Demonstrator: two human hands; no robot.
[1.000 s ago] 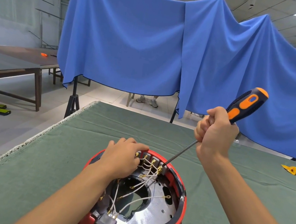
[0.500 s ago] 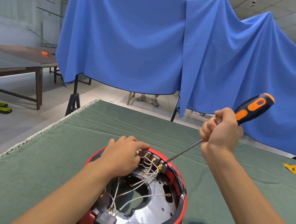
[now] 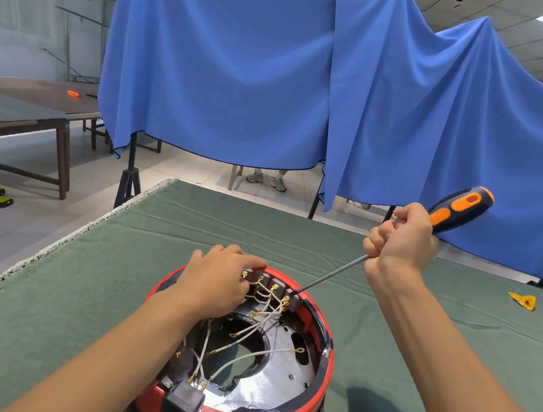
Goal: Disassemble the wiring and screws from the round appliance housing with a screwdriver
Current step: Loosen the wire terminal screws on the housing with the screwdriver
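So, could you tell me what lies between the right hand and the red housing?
In the head view, only the screwdriver's bare metal shaft spans that stretch, running from the right hand down to the terminal block on the housing rim, over green cloth.

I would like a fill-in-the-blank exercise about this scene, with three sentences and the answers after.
1. The right hand grips a screwdriver with an orange and dark blue handle by its ____.
2. The left hand rests on the far rim of the round ____ plastic appliance housing.
3. The housing stands on a table covered with ____ cloth.

Answers: handle; red; green
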